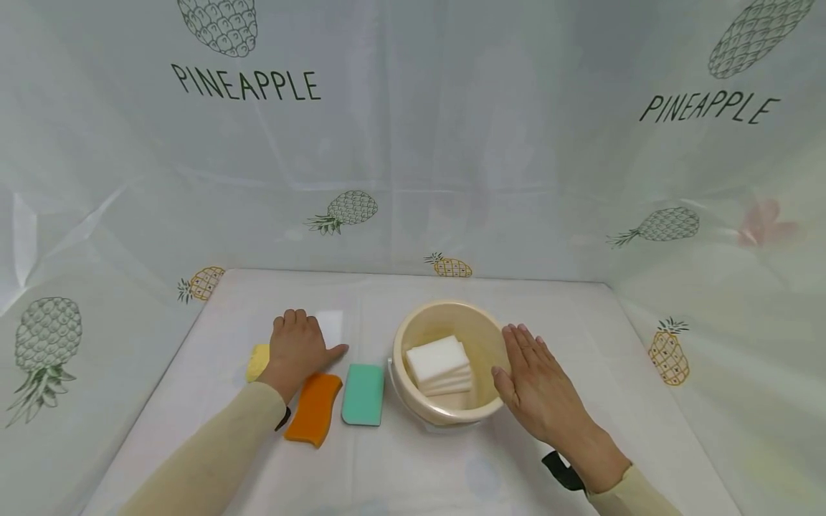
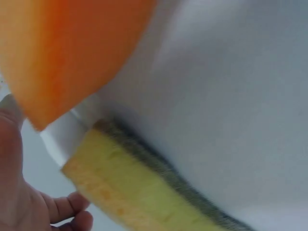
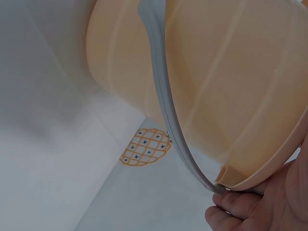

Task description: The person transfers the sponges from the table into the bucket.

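My left hand (image 1: 298, 351) hovers low over the table's left side with its thumb spread wide, beside a white rectangular piece (image 1: 330, 326). Left of the wrist lies a yellow sponge (image 1: 258, 360), partly hidden; the left wrist view shows its dark scouring side (image 2: 159, 166). An orange wavy sponge (image 1: 314, 410) lies just right of that wrist, and a green sponge (image 1: 363, 394) is farther right. Straight fingers of my right hand (image 1: 538, 383) touch the right rim of a cream bucket (image 1: 487, 369). Inside are several stacked white sponges (image 1: 439, 360).
A grey bucket handle (image 3: 166, 96) hangs down along the bucket's outer wall. The white table (image 1: 439, 480) meets a pale sheet (image 1: 413, 165) printed with pineapples at the back and on both sides.
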Action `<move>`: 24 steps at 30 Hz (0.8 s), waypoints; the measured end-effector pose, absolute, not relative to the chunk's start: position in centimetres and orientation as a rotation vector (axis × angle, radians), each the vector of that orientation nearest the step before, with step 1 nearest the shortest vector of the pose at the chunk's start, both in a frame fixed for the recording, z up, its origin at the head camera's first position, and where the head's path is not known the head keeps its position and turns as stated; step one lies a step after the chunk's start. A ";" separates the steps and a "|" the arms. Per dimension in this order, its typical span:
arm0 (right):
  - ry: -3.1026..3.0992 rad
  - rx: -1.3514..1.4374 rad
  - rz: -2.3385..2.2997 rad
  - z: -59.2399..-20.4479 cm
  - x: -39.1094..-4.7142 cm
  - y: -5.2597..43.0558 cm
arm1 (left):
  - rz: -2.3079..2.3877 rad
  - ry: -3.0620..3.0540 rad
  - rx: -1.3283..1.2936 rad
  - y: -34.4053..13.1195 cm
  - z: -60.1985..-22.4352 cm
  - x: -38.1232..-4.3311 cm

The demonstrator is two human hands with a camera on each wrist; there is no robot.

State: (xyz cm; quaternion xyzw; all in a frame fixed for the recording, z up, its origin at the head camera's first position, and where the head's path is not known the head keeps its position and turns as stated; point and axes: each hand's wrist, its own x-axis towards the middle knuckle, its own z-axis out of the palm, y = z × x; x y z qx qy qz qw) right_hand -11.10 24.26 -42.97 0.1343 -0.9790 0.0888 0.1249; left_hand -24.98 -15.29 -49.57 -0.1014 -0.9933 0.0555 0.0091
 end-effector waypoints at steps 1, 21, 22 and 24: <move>-2.853 0.391 0.259 -42.9 -11.1 24.2 | 0.170 -3.109 -0.320 -15.3 -49.7 -25.0; -2.864 0.392 0.261 -42.9 -10.9 24.4 | 0.014 -3.127 -0.483 -15.3 -50.0 -26.5; -2.866 0.393 0.261 -42.8 -10.9 24.5 | 0.007 -3.134 -0.478 -15.3 -50.0 -26.5; -2.869 0.393 0.262 -42.8 -11.0 24.5 | -0.012 -3.150 -0.469 -15.4 -49.9 -26.5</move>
